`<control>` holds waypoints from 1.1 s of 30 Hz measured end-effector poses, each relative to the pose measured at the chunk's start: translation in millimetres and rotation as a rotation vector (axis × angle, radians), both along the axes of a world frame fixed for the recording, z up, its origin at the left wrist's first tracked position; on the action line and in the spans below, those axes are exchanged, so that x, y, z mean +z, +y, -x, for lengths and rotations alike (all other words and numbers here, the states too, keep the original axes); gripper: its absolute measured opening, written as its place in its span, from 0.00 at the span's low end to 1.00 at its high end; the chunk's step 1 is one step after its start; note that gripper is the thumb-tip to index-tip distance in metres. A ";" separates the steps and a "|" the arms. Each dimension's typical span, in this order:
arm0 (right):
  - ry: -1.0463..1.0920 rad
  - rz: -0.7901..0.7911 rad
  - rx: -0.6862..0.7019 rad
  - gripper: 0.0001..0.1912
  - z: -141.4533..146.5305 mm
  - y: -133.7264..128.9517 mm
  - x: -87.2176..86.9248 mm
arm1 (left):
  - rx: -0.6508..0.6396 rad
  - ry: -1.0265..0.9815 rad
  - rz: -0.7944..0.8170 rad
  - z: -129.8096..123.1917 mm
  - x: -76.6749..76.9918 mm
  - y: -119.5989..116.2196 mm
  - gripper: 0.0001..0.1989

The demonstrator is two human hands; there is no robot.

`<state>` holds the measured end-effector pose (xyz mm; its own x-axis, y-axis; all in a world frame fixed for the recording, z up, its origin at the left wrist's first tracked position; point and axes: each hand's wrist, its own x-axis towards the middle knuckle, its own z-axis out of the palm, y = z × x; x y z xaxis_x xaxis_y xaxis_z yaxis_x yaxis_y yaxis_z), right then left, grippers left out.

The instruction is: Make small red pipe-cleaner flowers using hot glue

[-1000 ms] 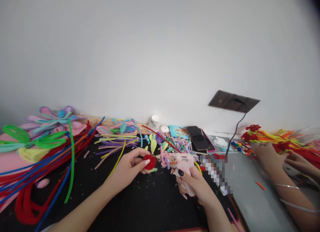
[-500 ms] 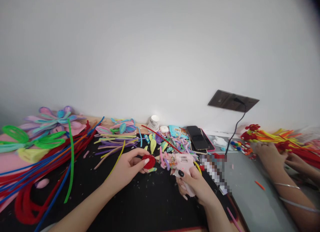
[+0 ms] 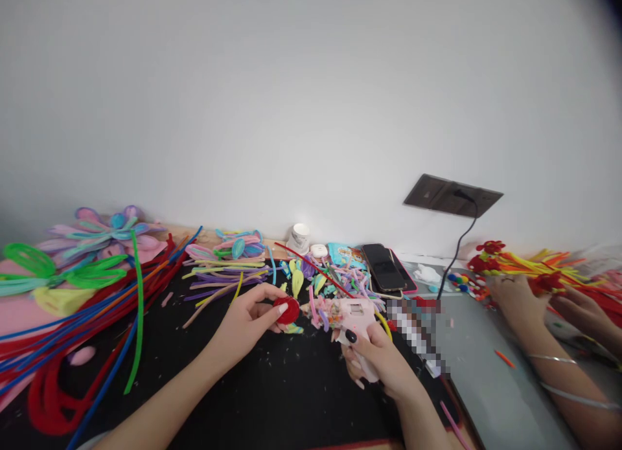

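Observation:
Between the thumb and fingers of my left hand (image 3: 253, 315) is a round red coil of pipe cleaner (image 3: 288, 310). My right hand (image 3: 372, 353) is wrapped round the handle of a pale pink glue gun (image 3: 358, 313). The gun's nozzle points left at the red coil, close to its edge; whether they touch I cannot tell. Bits of pink and purple fuzzy stem (image 3: 315, 314) cling around the nozzle end. A small yellow-green piece (image 3: 293, 329) lies just below the coil on the black mat (image 3: 286, 398).
Red and blue pipe cleaners (image 3: 104, 301) and fuzzy flowers (image 3: 104, 233) fill the left side. Along the wall stand a paper cup (image 3: 299, 237) and phones (image 3: 383, 267). A black cord (image 3: 457, 249) hangs from the wall socket (image 3: 451, 194). At right, a co-worker's hands (image 3: 519, 304) handle red pieces.
My left hand has shifted slightly left, turning the red coil a little. The glue gun has barely moved. The co-worker's hands have moved slightly.

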<state>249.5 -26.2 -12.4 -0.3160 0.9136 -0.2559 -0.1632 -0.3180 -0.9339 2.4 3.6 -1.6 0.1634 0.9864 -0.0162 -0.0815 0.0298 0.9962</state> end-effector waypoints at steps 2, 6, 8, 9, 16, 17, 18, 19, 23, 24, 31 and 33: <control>-0.008 -0.003 0.013 0.23 0.3 0.0 1.3 | 0.000 -0.002 -0.011 0.0 -0.9 0.8 0.10; -0.027 0.003 0.011 0.23 0.7 0.0 2.7 | 0.009 0.031 -0.057 0.7 -3.0 1.9 0.09; -0.038 0.008 0.006 0.24 0.8 -0.2 3.0 | 0.017 0.059 -0.077 1.4 -3.7 1.7 0.09; -0.046 0.011 0.006 0.24 0.9 -0.3 3.2 | 0.019 0.068 -0.080 1.6 -3.8 1.5 0.09; -0.078 0.018 -0.009 0.25 2.3 -0.8 4.7 | 0.014 0.023 -0.070 0.9 -1.9 1.5 0.08; -0.077 0.014 -0.009 0.26 2.5 -0.8 4.7 | 0.017 0.022 -0.071 0.7 -1.8 1.5 0.08; -0.077 0.012 -0.010 0.26 2.6 -0.8 4.7 | 0.020 0.025 -0.071 0.7 -1.7 1.4 0.08; -0.075 0.011 -0.009 0.26 2.7 -0.8 4.8 | 0.023 0.030 -0.069 0.7 -1.7 1.2 0.08; -0.073 0.023 -0.003 0.26 2.4 -0.8 5.2 | 0.035 0.037 -0.057 1.2 -2.2 0.2 0.09; -0.073 0.022 0.001 0.26 2.2 -0.7 5.3 | 0.039 0.033 -0.054 1.2 -2.4 0.2 0.09; -0.071 0.023 0.003 0.26 2.2 -0.3 5.8 | 0.048 -0.041 -0.034 -0.9 -4.4 1.6 0.11; -0.068 0.028 0.013 0.26 2.4 -0.6 5.9 | 0.050 -0.065 -0.019 -1.6 -4.5 1.5 0.12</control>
<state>247.1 -26.8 -6.5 -0.3091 0.9017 -0.3022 -0.0955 -0.3456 -0.9335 4.0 5.1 -6.1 0.1137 0.9935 0.0113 -0.1468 0.0055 0.9892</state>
